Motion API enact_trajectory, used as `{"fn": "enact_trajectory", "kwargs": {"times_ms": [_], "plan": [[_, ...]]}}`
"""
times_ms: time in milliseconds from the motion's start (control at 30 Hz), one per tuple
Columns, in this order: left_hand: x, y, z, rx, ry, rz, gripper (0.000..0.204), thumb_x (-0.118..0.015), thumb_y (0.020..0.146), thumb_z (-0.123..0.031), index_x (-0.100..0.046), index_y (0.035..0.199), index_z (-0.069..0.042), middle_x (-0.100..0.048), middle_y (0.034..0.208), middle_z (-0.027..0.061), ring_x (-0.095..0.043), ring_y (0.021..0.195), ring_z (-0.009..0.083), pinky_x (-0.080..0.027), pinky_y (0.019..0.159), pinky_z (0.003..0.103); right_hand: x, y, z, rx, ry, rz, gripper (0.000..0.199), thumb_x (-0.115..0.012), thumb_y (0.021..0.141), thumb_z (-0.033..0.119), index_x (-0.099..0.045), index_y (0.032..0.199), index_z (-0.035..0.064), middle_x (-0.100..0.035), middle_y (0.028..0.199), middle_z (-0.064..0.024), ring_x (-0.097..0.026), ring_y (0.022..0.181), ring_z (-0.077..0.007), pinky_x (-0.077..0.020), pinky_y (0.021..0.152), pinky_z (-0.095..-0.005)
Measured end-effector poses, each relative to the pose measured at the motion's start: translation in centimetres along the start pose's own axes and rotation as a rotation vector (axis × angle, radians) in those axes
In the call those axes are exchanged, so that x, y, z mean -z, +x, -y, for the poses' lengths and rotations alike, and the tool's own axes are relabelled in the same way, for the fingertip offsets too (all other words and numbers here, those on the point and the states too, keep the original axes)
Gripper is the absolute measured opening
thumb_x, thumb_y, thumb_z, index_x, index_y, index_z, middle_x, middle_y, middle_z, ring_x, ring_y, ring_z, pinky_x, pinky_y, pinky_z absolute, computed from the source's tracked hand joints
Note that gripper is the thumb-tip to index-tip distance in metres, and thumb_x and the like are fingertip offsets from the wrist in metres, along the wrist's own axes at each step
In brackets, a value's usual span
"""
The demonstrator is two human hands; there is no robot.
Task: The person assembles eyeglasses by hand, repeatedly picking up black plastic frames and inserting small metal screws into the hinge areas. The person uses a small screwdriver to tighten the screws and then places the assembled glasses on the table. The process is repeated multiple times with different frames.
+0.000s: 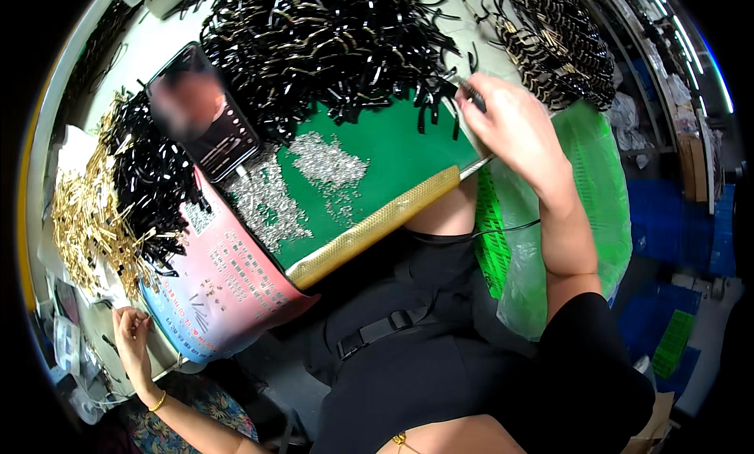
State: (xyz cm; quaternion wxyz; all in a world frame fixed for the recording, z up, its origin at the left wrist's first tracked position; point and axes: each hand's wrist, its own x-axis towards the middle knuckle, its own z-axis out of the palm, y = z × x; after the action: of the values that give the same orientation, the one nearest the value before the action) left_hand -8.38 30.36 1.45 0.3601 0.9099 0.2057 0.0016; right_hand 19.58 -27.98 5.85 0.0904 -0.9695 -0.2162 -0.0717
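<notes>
My right hand [514, 128] reaches up from the lower right to the far edge of the green mat [400, 151]. Its fingers are closed on a thin black strip [473, 93] at the edge of a big heap of black strips with gold ends [322, 45]. Small silver screws [302, 179] lie scattered on the mat to the left of the hand. My left hand is not in view. My black top and a black strap [377, 332] fill the lower middle.
A phone [203, 112] leans by the heap. A pink printed sheet [228, 285] hangs over the table's gold-coloured edge [377, 226]. Gold parts [86, 218] are piled at left, more black strips [561, 42] top right. A green bag [597, 187] hangs at right. A co-worker's hand [132, 336] is lower left.
</notes>
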Motion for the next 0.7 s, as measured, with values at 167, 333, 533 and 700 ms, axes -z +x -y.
{"fn": "enact_trajectory", "kwargs": {"times_ms": [167, 333, 533, 700], "plan": [[0.0, -0.3, -2.1, -0.168, 0.409, -0.230, 0.002, -0.052, 0.101, 0.000, -0.051, 0.102, -0.001, -0.053, 0.081, 0.0064, -0.051, 0.072, 0.0153, -0.046, 0.071, 0.030, -0.6, 1.1, -1.6, -0.172, 0.062, 0.103, 0.025, -0.060, 0.092, 0.023, -0.062, 0.098, -0.0006, -0.069, 0.089, -0.0215, -0.067, 0.086, -0.0417, -0.0525, 0.075, -0.0509], [-2.4, -0.3, -8.2, -0.134, 0.291, -0.421, 0.024, -0.047, 0.108, -0.009, -0.053, 0.131, -0.004, -0.052, 0.085, 0.0047, -0.051, 0.075, 0.0126, -0.044, 0.070, 0.027, -2.4, 2.3, -4.3, -0.027, 0.063, 0.157, 0.025, -0.061, 0.090, 0.023, -0.062, 0.102, 0.0003, -0.066, 0.087, -0.0238, -0.066, 0.085, -0.0415, -0.0505, 0.072, -0.0480], [-8.8, -1.0, -10.9, -0.310, -0.062, -0.426, 0.035, -0.041, 0.108, -0.004, -0.053, 0.141, -0.003, -0.053, 0.084, -0.0017, -0.032, 0.060, 0.0013, -0.025, 0.052, 0.020, -5.7, 2.1, 1.4, -0.035, 0.088, -0.046, 0.019, -0.054, 0.087, 0.014, -0.057, 0.095, -0.0030, -0.068, 0.083, -0.0229, -0.069, 0.079, -0.0414, -0.0560, 0.072, -0.0514], [-11.9, -3.1, -12.5, -0.233, -0.133, -0.460, 0.035, -0.043, 0.108, -0.009, -0.050, 0.142, -0.002, -0.053, 0.084, 0.0000, -0.035, 0.062, 0.0023, -0.027, 0.052, 0.018, -2.9, 2.2, -0.2, -0.042, 0.132, -0.025, 0.021, -0.054, 0.086, 0.016, -0.062, 0.091, -0.0022, -0.068, 0.081, -0.0239, -0.070, 0.079, -0.0405, -0.0572, 0.073, -0.0475]]}}
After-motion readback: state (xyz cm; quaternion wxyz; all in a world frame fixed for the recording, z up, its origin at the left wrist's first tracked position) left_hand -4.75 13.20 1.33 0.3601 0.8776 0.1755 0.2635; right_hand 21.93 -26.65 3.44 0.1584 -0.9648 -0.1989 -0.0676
